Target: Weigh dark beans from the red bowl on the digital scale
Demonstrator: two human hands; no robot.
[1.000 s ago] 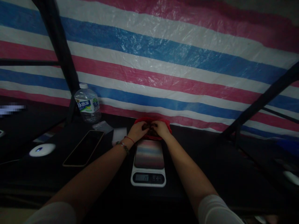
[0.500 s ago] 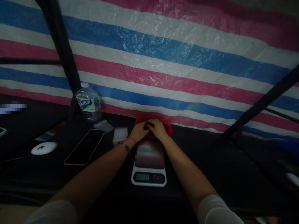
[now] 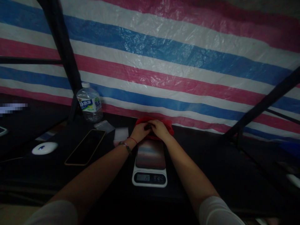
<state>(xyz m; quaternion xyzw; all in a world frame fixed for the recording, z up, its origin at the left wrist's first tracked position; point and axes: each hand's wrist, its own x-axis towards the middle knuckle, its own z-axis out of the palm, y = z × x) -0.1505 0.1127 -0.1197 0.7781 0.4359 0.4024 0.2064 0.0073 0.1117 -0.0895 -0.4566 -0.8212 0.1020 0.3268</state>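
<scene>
Hands: two, both over the far edge of the black worktop (image 3: 211, 156), drawn together, fingers curled inward. Left hand (image 3: 141, 131) and right hand (image 3: 159, 128) are set over one red bag (image 3: 169, 125), which is placed at the far edge, its longer side laid along that edge. Dark pieces (image 3: 148, 126) are seen between the fingertips, over the bag; in this dim light their number, and whether they are gripped, cannot be told.

One scale (image 3: 150, 156) is set between the forearms, long axis run from near edge to far, display end turned to the near edge; its far end is met by the bag in view.

Toward the left edge: one phone (image 3: 85, 148), slanted, and one white rounded device (image 3: 44, 148). Toward the far left corner: one clear labelled bottle (image 3: 90, 106), capped, stood upright; one clear packet (image 3: 105, 126) is laid before it.
</scene>
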